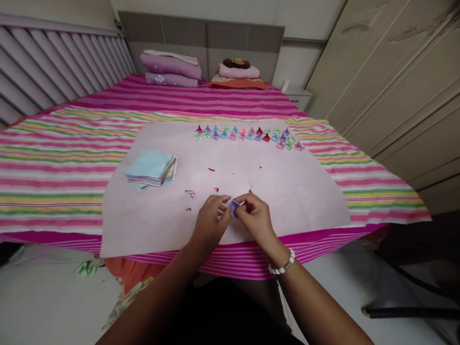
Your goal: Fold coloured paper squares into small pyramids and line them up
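Striped bedding in pink, green and yellow covers a wide bed, and a big pale pink sheet lies flat on it, reaching down to the near edge. Both hands meet over the near part of this sheet, close to its middle. The left hand and the right hand pinch one small purple paper between their fingertips; both grips are closed on it, and the paper stays just above the sheet. The right wrist wears a white bead bracelet.

Near the left edge of the sheet rests a stack of square papers, with a light blue one on top. Along the far edge a row of small folded pieces in many colours stands in a line, close to each other. A few tiny red scraps lie on the sheet between the row and the hands.

At the head of the bed, purple pillows lie to the left and a pink pillow to the right. A pale wardrobe stands along the right side of the bed.
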